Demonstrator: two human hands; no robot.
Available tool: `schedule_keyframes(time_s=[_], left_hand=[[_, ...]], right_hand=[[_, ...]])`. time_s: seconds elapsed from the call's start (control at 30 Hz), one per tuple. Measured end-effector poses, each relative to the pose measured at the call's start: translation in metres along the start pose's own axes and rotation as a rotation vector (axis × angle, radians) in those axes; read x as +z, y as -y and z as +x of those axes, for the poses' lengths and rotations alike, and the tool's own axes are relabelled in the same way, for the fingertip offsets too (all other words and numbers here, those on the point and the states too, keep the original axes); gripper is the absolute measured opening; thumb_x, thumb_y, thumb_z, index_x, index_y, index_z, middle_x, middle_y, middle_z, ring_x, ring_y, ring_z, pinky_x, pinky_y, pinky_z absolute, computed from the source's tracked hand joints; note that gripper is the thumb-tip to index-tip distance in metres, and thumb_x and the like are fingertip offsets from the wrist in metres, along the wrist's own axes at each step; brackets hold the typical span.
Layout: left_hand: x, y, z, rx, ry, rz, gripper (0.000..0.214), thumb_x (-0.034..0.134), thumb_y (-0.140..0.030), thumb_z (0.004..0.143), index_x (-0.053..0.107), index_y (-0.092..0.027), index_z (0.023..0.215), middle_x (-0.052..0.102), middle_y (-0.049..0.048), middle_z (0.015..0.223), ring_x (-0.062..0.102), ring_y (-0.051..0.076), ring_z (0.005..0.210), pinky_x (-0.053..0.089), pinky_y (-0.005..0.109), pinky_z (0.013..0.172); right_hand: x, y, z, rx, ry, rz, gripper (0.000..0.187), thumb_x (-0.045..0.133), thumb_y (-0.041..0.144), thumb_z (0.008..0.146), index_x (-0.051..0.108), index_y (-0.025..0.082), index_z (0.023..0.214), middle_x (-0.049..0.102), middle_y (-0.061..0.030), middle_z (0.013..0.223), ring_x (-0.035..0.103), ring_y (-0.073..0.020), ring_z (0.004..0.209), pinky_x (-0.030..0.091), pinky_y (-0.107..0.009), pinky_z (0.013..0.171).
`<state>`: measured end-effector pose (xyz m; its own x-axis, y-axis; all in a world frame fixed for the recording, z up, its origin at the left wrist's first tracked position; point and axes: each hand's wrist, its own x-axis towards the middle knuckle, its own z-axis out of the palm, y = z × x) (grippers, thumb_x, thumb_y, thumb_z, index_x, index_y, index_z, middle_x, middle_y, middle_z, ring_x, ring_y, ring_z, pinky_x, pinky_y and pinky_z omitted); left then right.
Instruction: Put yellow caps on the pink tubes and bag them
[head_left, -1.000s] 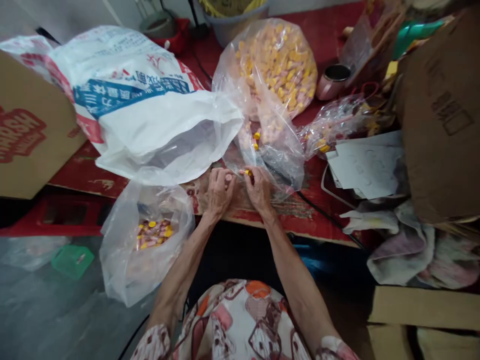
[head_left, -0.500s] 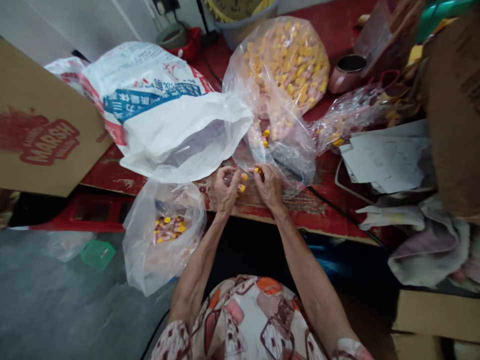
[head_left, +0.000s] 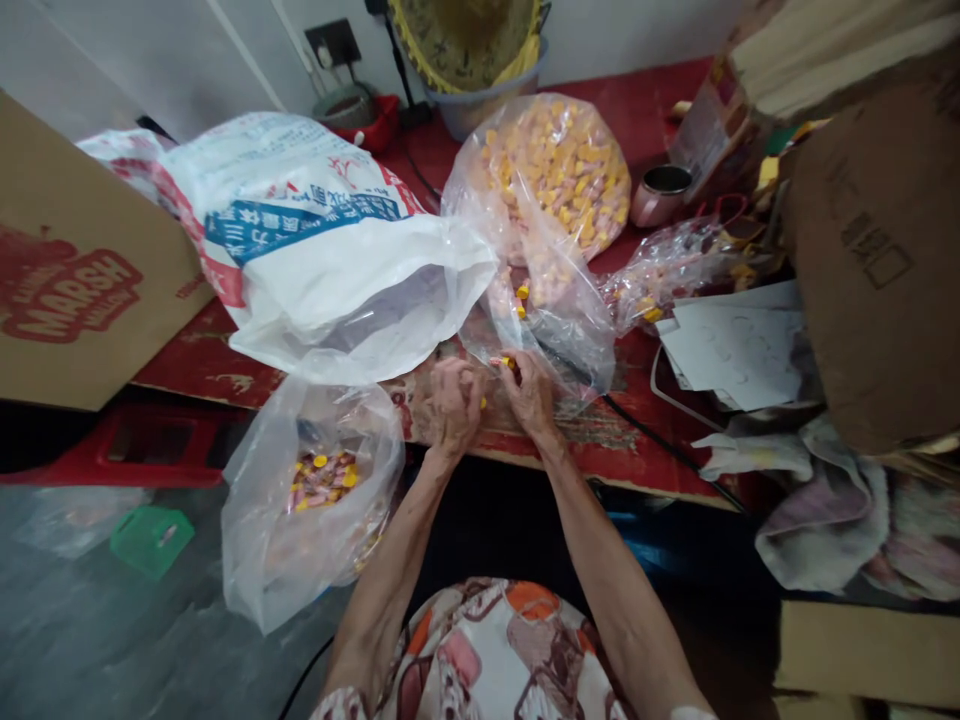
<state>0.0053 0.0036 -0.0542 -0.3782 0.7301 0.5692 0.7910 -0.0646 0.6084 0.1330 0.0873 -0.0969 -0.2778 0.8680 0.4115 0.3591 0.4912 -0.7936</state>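
Observation:
My left hand [head_left: 452, 405] and my right hand [head_left: 531, 393] rest side by side on the front edge of the red table [head_left: 637, 440]. The right hand pinches a small yellow and pink piece [head_left: 507, 362] at the mouth of a clear plastic bag [head_left: 555, 300]. The left hand's fingers are curled, with a bit of yellow showing at them. That clear bag runs back to a bulging part full of yellow and pink pieces [head_left: 562, 170]. Hanging below the table edge, left of my left arm, is another clear bag [head_left: 315, 490] holding some of the same pieces.
A big white printed sack [head_left: 315, 240] lies open on the table to the left, beside a cardboard box [head_left: 67, 280]. White papers [head_left: 735, 345], a metal cup [head_left: 660, 195], a brown box [head_left: 877, 260] and cloths [head_left: 825, 500] crowd the right. A black cable [head_left: 660, 440] crosses the table.
The camera view has shifted a little. My left hand, opened upward half a second ago with a yellow piece at its fingers, has turned over and curled. My right hand keeps its pinch.

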Motion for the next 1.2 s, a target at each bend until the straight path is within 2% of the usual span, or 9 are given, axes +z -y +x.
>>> schedule_keyframes(time_s=[0.13,0.33,0.43,0.53,0.63,0.77,0.93,1.03,1.2], left_hand=[[-0.004,0.010,0.001,0.052,0.047,0.050,0.015,0.050,-0.033,0.104,0.060,-0.021,0.108,0.066,0.0069,0.099,0.063,0.019,0.093,0.053,0.034,0.085],[-0.009,0.008,-0.007,0.129,-0.042,0.186,0.015,0.055,-0.027,0.102,0.065,-0.022,0.111,0.067,0.0119,0.119,0.062,0.024,0.114,0.048,0.042,0.104],[0.000,0.009,-0.007,0.143,0.106,0.116,0.013,0.052,-0.023,0.101,0.066,-0.024,0.103,0.068,0.0084,0.109,0.064,0.022,0.105,0.052,0.038,0.097],[-0.004,0.012,-0.005,0.016,0.095,-0.058,0.008,0.057,-0.026,0.099,0.063,-0.023,0.102,0.066,0.0050,0.095,0.065,0.018,0.089,0.055,0.031,0.080],[-0.033,0.015,-0.011,-0.191,-0.098,-0.132,0.012,0.061,-0.033,0.098,0.062,-0.022,0.103,0.065,0.0016,0.088,0.064,0.014,0.074,0.052,0.026,0.068],[-0.099,0.036,-0.031,-0.384,-0.417,0.050,0.018,0.059,-0.039,0.097,0.060,-0.022,0.100,0.064,0.0010,0.087,0.062,0.015,0.071,0.051,0.028,0.068],[-0.149,0.067,-0.043,-0.320,-0.533,0.470,0.013,0.059,-0.034,0.092,0.060,-0.021,0.094,0.063,0.0100,0.105,0.061,0.026,0.109,0.050,0.043,0.099],[-0.131,0.064,-0.034,-0.226,-0.497,0.442,0.012,0.053,-0.029,0.097,0.061,-0.021,0.096,0.063,0.0101,0.106,0.062,0.024,0.108,0.049,0.042,0.101],[-0.056,0.047,-0.014,-0.043,-0.246,0.222,0.015,0.051,-0.016,0.096,0.064,-0.021,0.102,0.066,0.0090,0.104,0.061,0.023,0.108,0.047,0.042,0.103]], right_hand=[[0.001,0.002,-0.001,-0.003,-0.032,0.000,0.032,0.046,0.038,0.108,0.070,0.019,0.113,0.072,-0.0100,0.105,0.065,-0.0235,0.097,0.054,-0.036,0.092],[-0.001,0.001,-0.001,0.009,-0.003,-0.019,0.037,0.044,0.044,0.107,0.072,0.019,0.110,0.072,-0.0110,0.104,0.064,-0.0245,0.094,0.053,-0.038,0.089],[-0.003,0.001,-0.001,0.008,0.003,-0.025,0.040,0.044,0.048,0.107,0.072,0.020,0.109,0.072,-0.0112,0.104,0.063,-0.0246,0.093,0.053,-0.038,0.089],[-0.003,0.002,-0.001,0.001,-0.018,-0.013,0.043,0.044,0.051,0.106,0.073,0.019,0.107,0.072,-0.0111,0.100,0.063,-0.0243,0.090,0.053,-0.038,0.088],[-0.003,0.005,-0.002,0.004,-0.031,-0.009,0.045,0.044,0.053,0.105,0.074,0.018,0.106,0.072,-0.0113,0.100,0.063,-0.0241,0.088,0.052,-0.038,0.086],[-0.004,0.007,-0.003,0.012,-0.019,-0.025,0.046,0.044,0.054,0.106,0.073,0.020,0.107,0.072,-0.0105,0.101,0.062,-0.0237,0.088,0.052,-0.038,0.086],[-0.005,0.006,-0.003,0.003,-0.012,-0.052,0.047,0.041,0.054,0.105,0.074,0.020,0.106,0.073,-0.0107,0.100,0.063,-0.0237,0.087,0.052,-0.037,0.086],[-0.006,0.004,-0.004,0.024,-0.015,-0.062,0.048,0.042,0.056,0.104,0.073,0.019,0.106,0.073,-0.0107,0.099,0.063,-0.0234,0.084,0.052,-0.036,0.082],[-0.007,0.007,-0.004,0.034,-0.015,-0.052,0.052,0.043,0.060,0.104,0.074,0.018,0.106,0.072,-0.0099,0.095,0.061,-0.0224,0.078,0.050,-0.036,0.076]])
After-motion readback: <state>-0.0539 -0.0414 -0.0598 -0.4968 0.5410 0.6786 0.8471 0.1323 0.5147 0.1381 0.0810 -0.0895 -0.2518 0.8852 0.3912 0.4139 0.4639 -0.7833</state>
